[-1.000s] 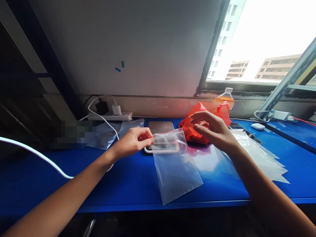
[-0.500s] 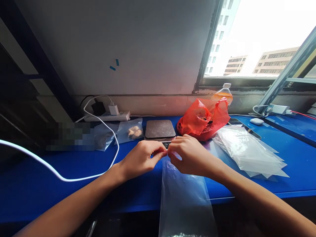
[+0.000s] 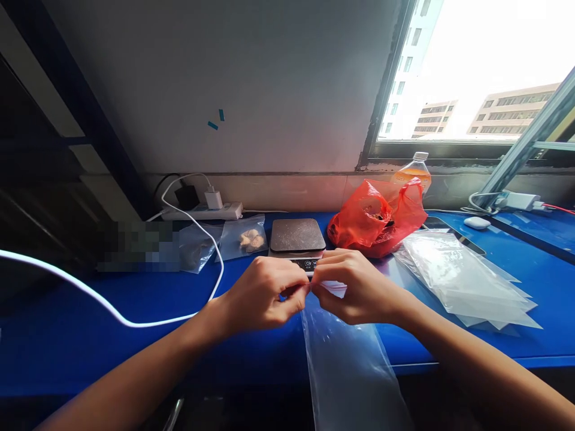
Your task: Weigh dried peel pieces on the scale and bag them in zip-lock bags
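A clear plastic zip bag (image 3: 350,359) hangs from my fingers over the table's front edge, its lower end out of frame. My left hand (image 3: 269,292) pinches the bag's top left corner between thumb and fingertips. Right beside it, my right hand (image 3: 353,284) grips the same top edge, where a pinkish seal line shows. The fingertips of both hands nearly touch. Just behind them sits a kitchen scale (image 3: 297,234) with a dark plate; my hands partly cover its button panel.
Left of the scale lie a zip bag with light brown pieces (image 3: 251,239) and another clear bag (image 3: 197,248). A red plastic bag (image 3: 377,218), a bottle (image 3: 415,170) and stacked clear bags (image 3: 462,269) are at right. A white cable (image 3: 135,324) loops across the left.
The view has shifted slightly, moving the scene rightward. Both hands still hold the bag's top edge, now a little lower relative to the scale, and more of the seal line shows.
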A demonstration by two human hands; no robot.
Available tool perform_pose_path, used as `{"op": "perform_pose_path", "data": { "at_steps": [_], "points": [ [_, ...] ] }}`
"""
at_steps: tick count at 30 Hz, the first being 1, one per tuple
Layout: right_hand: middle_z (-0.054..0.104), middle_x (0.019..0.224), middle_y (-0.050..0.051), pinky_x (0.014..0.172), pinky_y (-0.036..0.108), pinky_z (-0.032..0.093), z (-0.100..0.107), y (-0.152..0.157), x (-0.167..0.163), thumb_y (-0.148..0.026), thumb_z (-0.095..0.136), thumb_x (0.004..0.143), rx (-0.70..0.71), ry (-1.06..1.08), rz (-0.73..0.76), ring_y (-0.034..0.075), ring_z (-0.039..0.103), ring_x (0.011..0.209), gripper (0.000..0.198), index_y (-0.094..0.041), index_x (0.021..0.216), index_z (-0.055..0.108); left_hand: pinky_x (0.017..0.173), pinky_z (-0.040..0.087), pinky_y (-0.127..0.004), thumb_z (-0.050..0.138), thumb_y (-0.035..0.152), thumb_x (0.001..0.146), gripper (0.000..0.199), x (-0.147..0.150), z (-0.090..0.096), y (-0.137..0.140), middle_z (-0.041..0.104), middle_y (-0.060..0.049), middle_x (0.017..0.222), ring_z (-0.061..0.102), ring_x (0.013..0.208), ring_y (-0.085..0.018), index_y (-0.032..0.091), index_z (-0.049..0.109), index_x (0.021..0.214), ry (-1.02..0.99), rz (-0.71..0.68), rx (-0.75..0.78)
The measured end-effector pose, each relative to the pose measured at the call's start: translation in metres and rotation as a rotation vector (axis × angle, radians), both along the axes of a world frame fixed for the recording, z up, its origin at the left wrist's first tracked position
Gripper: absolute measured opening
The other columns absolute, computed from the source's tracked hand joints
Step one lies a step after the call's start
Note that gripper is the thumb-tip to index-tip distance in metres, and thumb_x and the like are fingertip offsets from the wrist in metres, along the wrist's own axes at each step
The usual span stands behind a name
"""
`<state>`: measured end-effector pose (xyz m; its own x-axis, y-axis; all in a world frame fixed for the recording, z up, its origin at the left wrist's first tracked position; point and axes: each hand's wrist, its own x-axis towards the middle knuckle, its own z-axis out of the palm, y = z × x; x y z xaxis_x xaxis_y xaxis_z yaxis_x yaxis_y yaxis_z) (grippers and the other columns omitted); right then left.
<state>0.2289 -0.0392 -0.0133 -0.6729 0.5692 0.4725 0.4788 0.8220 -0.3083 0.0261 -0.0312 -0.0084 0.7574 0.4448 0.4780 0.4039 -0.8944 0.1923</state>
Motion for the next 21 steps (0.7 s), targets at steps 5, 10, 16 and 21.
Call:
{"op": "perform_pose_path", "data": {
  "at_steps": [5, 10, 16, 21],
  "points": [
    [0.059, 0.061, -0.001, 0.061, 0.025, 0.035, 0.014, -0.003, 0.011, -0.010, 0.057, 0.072, 0.012, 0.066, -0.007, 0.012, 0.046, 0.060, 0.011, -0.019, 0.065, 0.057, 0.055, 0.040, -0.024, 0.050, 0.017, 0.082, 0.021, -0.007, 0.016, -0.004, 0.064, 0.000, 0.060, 0.054, 0.053, -0.012, 0.018, 0.061, 0.064, -0.140, 0.017, -0.077],
    [0.058, 0.063, 0.000, 0.061, 0.025, 0.036, 0.023, 0.004, 0.025, -0.013, 0.054, 0.076, 0.082, 0.073, -0.065, 0.012, 0.046, 0.061, 0.012, -0.019, 0.066, 0.056, 0.053, 0.039, -0.026, 0.052, 0.022, 0.079, 0.022, -0.018, 0.032, -0.002, 0.061, 0.001, 0.055, 0.053, 0.050, -0.013, 0.020, 0.061, 0.059, -0.260, 0.124, -0.153],
    [0.055, 0.059, 0.000, 0.059, 0.026, 0.037, 0.023, 0.019, 0.053, -0.016, 0.054, 0.076, 0.136, 0.075, -0.154, 0.012, 0.046, 0.058, 0.015, -0.019, 0.063, 0.057, 0.049, 0.035, -0.025, 0.054, 0.024, 0.077, 0.022, -0.025, 0.037, 0.000, 0.058, 0.001, 0.052, 0.049, 0.048, -0.013, 0.020, 0.061, 0.056, -0.346, 0.156, -0.238],
    [0.066, 0.069, 0.003, 0.064, 0.031, 0.045, 0.021, 0.033, 0.093, -0.022, 0.058, 0.079, 0.127, 0.322, -0.380, 0.016, 0.059, 0.064, 0.011, -0.020, 0.069, 0.064, 0.051, 0.035, -0.025, 0.052, 0.025, 0.079, 0.025, -0.040, 0.036, 0.011, 0.052, 0.001, 0.051, 0.046, 0.049, -0.012, 0.020, 0.057, 0.055, -0.555, 0.235, -0.263]
  ]
}}
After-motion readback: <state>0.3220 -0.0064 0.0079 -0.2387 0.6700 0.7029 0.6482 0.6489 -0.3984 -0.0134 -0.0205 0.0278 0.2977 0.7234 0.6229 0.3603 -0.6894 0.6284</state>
